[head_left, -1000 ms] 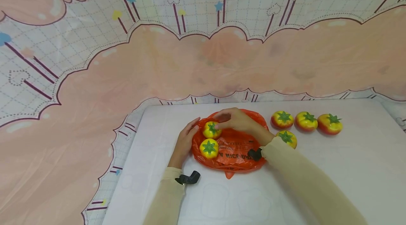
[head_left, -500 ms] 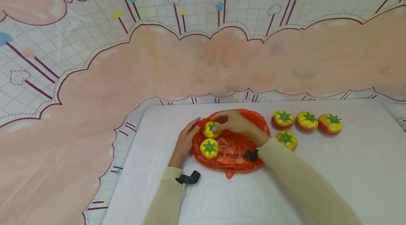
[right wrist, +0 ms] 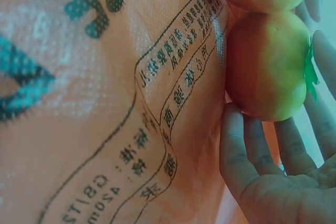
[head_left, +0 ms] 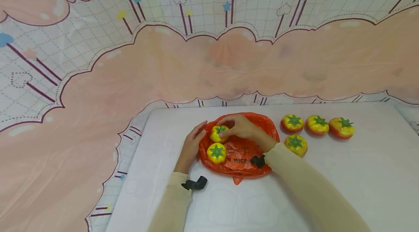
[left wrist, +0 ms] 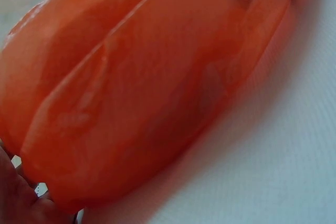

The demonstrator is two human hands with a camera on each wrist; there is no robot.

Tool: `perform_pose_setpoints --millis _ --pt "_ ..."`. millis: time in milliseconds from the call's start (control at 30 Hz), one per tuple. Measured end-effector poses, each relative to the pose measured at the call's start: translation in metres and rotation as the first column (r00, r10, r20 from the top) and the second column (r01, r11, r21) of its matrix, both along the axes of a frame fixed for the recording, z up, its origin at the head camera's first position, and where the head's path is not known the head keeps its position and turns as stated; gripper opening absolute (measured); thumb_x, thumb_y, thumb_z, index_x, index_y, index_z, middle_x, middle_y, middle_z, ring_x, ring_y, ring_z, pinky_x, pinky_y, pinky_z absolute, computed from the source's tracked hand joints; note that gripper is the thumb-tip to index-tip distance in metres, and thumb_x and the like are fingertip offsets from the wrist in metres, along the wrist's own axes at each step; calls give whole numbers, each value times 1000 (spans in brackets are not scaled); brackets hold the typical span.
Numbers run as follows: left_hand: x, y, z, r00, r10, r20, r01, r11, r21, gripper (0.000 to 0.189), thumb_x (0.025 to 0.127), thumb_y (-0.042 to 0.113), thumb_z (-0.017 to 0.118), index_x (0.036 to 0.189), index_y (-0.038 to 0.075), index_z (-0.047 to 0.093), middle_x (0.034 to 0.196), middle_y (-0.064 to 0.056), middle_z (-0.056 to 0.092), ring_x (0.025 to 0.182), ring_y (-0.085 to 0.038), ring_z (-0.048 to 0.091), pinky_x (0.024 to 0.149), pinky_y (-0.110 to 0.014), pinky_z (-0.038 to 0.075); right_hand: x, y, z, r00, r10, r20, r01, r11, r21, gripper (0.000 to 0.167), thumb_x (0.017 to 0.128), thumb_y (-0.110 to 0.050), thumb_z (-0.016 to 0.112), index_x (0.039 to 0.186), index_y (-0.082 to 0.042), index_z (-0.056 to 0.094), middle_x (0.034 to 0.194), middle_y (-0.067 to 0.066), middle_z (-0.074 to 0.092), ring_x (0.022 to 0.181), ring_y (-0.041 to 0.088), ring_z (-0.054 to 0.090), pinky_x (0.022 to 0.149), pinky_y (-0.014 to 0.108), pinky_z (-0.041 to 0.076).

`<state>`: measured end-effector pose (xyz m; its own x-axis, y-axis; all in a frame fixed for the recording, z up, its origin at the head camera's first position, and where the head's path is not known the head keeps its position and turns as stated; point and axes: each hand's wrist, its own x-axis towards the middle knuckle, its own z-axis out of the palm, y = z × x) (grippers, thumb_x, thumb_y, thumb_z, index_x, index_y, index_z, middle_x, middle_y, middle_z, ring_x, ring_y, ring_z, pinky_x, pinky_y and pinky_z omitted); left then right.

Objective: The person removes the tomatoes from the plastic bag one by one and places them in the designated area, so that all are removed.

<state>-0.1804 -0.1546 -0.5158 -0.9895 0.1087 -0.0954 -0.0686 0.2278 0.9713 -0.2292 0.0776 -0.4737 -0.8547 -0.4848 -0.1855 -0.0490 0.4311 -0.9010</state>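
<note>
A red plastic bag (head_left: pixel 245 150) with dark printing lies on the white table, its rim spread wide. Two yellow-red tomatoes with green star-shaped tops sit in its left part, a far tomato (head_left: pixel 216 134) and a near tomato (head_left: pixel 216 153). My right hand (head_left: pixel 241 127) reaches over the bag and holds the far tomato, thumb on its top. In the right wrist view, fingers (right wrist: pixel 239 156) curl against the side of that tomato (right wrist: pixel 268 69). My left hand (head_left: pixel 190 148) rests along the bag's left outer side; only part of it shows in the left wrist view.
Right of the bag, a row of three tomatoes (head_left: pixel 316 125) stands near the table's back. Another tomato (head_left: pixel 296 145) lies in front of them, close to my right sleeve (head_left: pixel 304 177). Behind the table (head_left: pixel 242 210) hangs a patterned cloth (head_left: pixel 229 68).
My right hand and forearm have shifted slightly left, and the hand sits a little farther round the far tomato. My left hand and the bag stay in place.
</note>
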Motion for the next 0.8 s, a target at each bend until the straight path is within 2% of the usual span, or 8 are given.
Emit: perform_pose_setpoints --millis 433,800 --pt "1 -1 1 1000 -8 -10 8 1000 13 47 105 40 52 151 30 51 155 2 50 147 -25 44 118 -48 41 1 0 -1 1000 10 1 -10 1000 8 40 84 -31 85 122 -28 73 125 -5 68 119 20 61 104 39 55" --pt "1 -1 2 1000 -7 -9 7 1000 14 48 105 41 53 151 30 51 155 2 50 146 -25 45 117 -48 42 3 -2 -3 999 25 -22 -25 1000 4 41 87 -29 82 125 -24 72 129 -3 68 121 21 61 105 40 55"
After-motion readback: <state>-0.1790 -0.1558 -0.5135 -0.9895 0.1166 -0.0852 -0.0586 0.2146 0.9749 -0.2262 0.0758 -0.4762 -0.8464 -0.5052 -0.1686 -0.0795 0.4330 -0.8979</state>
